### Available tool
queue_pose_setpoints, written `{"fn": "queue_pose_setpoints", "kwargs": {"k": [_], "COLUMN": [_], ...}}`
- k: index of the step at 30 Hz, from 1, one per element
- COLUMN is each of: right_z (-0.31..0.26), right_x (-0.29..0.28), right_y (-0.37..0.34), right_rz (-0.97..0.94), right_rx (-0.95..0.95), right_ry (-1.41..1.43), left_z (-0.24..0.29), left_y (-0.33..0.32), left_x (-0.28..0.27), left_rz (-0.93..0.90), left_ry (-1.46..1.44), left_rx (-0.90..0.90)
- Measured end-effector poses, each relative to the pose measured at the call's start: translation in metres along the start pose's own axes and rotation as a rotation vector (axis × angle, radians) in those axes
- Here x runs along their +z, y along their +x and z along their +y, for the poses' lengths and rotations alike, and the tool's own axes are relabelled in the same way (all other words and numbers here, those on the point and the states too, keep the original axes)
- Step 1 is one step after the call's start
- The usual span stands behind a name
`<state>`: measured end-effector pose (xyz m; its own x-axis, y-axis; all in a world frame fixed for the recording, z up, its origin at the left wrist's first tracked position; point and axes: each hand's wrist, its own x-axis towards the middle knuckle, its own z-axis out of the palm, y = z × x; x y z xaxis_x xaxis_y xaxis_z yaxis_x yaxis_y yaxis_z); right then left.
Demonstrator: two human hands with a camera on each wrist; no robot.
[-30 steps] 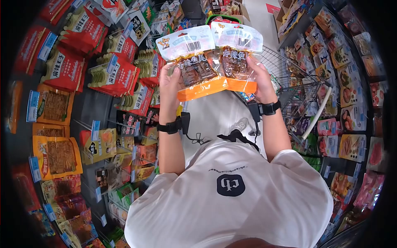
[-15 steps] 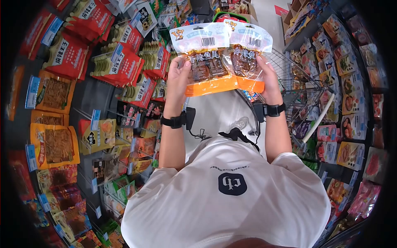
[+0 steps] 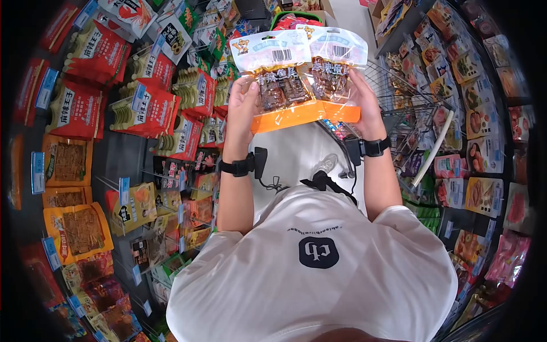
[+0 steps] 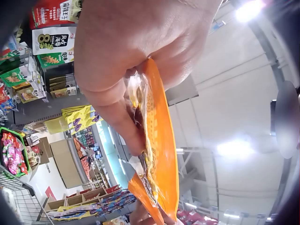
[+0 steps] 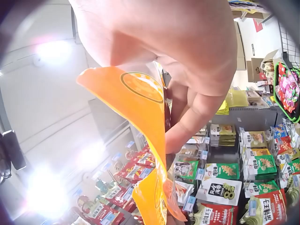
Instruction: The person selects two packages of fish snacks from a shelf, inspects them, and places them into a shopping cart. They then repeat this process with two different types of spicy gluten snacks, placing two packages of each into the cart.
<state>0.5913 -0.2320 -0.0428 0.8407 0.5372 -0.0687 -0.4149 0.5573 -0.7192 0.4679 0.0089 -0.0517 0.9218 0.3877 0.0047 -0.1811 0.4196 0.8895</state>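
Two clear snack bags with white tops and orange bottom strips are held up side by side in the head view. My left hand [image 3: 243,108] grips the left bag [image 3: 279,85] by its side edge, thumb on the front. The right bag [image 3: 331,77] is pinched at its outer edge by my right hand [image 3: 366,105]. The bags overlap in the middle. In the left wrist view my left hand [image 4: 136,51] has fingers behind the orange bag [image 4: 161,140]; in the right wrist view my right hand [image 5: 183,61] holds orange packaging [image 5: 140,108].
Shelves of hanging snacks stand on the left, including red bags [image 3: 149,108] and an orange packet [image 3: 78,231]. A wire cart [image 3: 399,108] is beyond the right hand, with another packed shelf [image 3: 484,148] on the right. A green-rimmed basket [image 3: 277,20] stands ahead.
Both hands and bags first shifted right and then slightly back left in the head view. The grips on the bags look the same. A shoe shows more clearly below the bags.
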Motion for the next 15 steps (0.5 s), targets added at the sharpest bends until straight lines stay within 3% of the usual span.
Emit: {"fn": "queue_pose_setpoints", "kwargs": {"k": [6, 15], "right_z": [-0.029, -0.083], "right_x": [-0.017, -0.066], "right_y": [0.013, 0.03], "right_rz": [0.04, 0.098], "right_rx": [-0.038, -0.15], "right_ry": [0.05, 0.045], "left_z": [-0.006, -0.024], "left_y": [0.028, 0.084], "left_x": [0.043, 0.107], "left_rz": [0.022, -0.138], "left_ry": [0.031, 0.056], "left_rx": [-0.021, -0.048]}}
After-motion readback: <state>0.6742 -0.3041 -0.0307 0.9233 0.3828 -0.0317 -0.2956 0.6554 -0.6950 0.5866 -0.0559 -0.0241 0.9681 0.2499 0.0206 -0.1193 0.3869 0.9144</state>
